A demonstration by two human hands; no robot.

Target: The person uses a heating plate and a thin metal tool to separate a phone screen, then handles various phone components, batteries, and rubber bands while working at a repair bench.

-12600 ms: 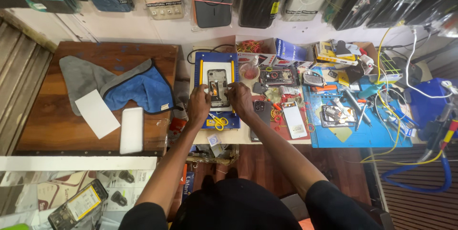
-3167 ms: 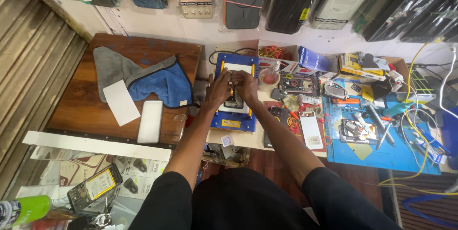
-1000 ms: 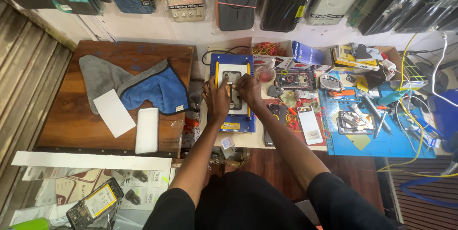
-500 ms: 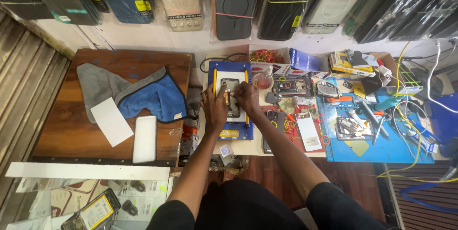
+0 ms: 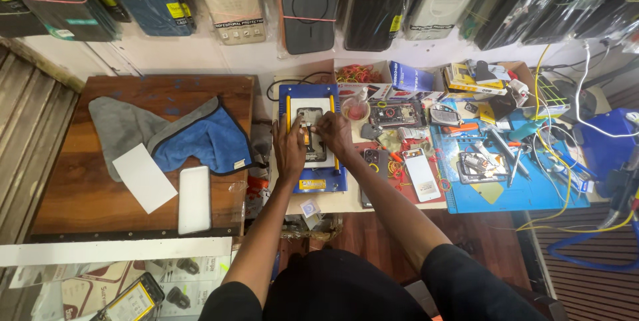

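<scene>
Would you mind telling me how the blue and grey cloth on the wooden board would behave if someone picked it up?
The blue and grey cloth would probably hang limp, since it lies folded and rumpled on the wooden board. It looks thin, so likely light. Pushed, it would probably bunch up rather than slide whole.

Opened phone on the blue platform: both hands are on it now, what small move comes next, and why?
Probably keep the left hand pressed flat as a brace while the right hand works its fingertips gently along the opened phone. The phone lies flat between the yellow rails of the blue platform, the right fingertips sit on its upper part, and neither hand shows a tool.
</scene>
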